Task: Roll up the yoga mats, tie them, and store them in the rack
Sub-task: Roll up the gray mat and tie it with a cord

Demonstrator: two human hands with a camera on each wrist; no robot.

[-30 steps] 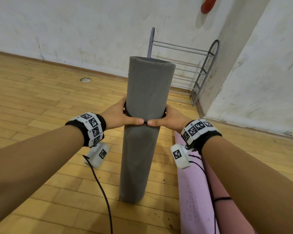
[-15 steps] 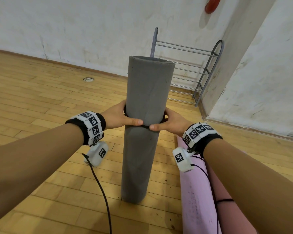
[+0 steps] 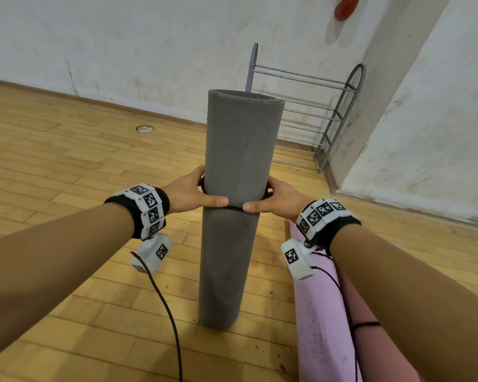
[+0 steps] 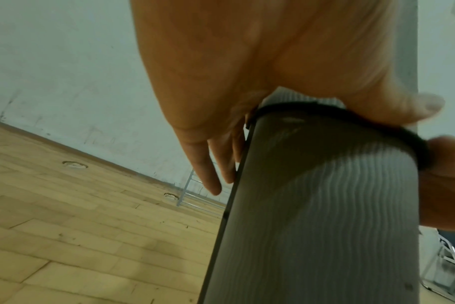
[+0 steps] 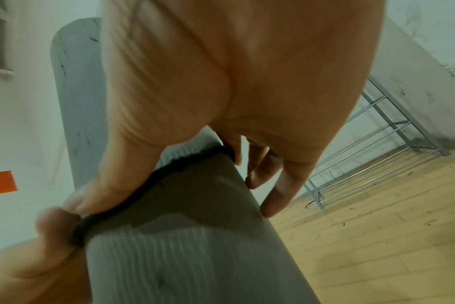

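My left hand (image 3: 189,192) and right hand (image 3: 278,198) clasp the upright rolled grey foam yoga mat (image 3: 233,205), thumbs on its black elastic band (image 3: 235,207), before the grey metal rack (image 3: 304,117). If the band snaps off, the roll could loosen.

Right hand (image 5: 247,82): we see its palm side from below, thumb laid across the front of the grey rolled mat (image 5: 195,257), fingers (image 5: 278,193) reaching round its far side.
Band: a black band (image 5: 166,176) circles the roll, and our thumb presses along it.
Left hand (image 5: 39,257): its blurred thumb tip meets ours at the band, lower left.
Mat: ribbed surface, running from upper left to the bottom edge.
Rack (image 5: 377,144): grey metal rails, standing on the wooden floor (image 5: 377,236) against the white wall (image 5: 416,61).
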